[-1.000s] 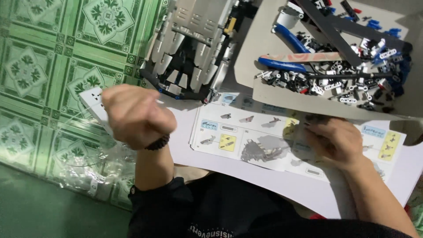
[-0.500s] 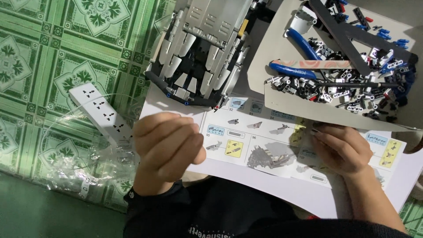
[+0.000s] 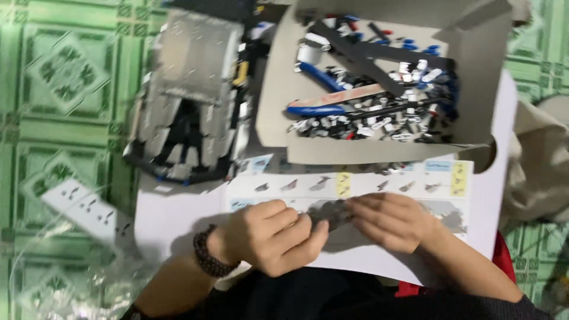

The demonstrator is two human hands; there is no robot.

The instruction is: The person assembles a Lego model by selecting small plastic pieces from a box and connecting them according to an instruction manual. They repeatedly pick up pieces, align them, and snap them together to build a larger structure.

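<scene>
- Left hand (image 3: 275, 237) and right hand (image 3: 391, 220) meeting over an instruction sheet (image 3: 355, 184), fingers of both curled and pinched onto a small dark grey piece (image 3: 329, 213) held between them
- Dark grey piece sitting at the near centre of the scene, just above the sheet's printed pictures, partly hidden by the fingertips; exact shape too blurred to tell
- Dark beaded bracelet (image 3: 207, 261) circling the left wrist
- Instruction sheet lying on a larger white sheet (image 3: 172, 216), rows of small grey diagrams and yellow squares across its far edge
- Open cardboard box (image 3: 278, 101) just beyond the sheet, far right of centre, packed with loose black, white, blue and red building parts (image 3: 379, 115), a long black beam lying slantwise across them
- Half-built grey and black model (image 3: 184, 112) standing far left of the box, touching the far edge of the white sheet
- White power strip (image 3: 89, 210) lying near left, under crumpled clear plastic wrap (image 3: 65, 272)
- Green patterned floor mat (image 3: 53, 89) spreading beneath everything
- Beige cloth (image 3: 542, 172) bunched at the right edge
</scene>
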